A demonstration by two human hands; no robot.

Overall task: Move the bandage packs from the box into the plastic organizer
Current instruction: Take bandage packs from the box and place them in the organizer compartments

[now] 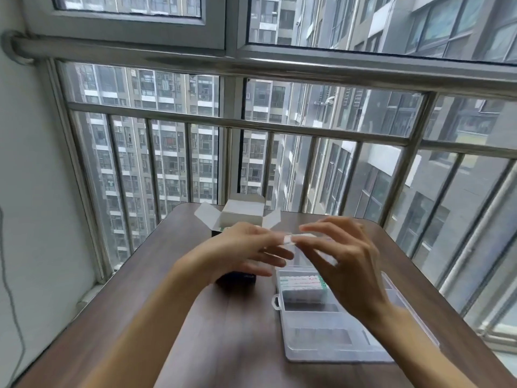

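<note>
Standing open-flapped at the table's far left, the box (242, 217) is waiting; the left hand (246, 247) and right hand (344, 256) are pinching one blurred bandage pack (296, 238) between fingertips above the plastic organizer (330, 326). Loosening either pinch is risking a drop outside its compartments.

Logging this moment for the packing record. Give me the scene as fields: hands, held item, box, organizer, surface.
hands: left hand and right hand meet above the table, blurred
held item: small white bandage pack pinched between both hands
box: cardboard box, flaps open, at the far table edge
organizer: clear plastic organizer, open; packs fill its far compartment, nearer ones look empty
surface: brown wooden table
</note>
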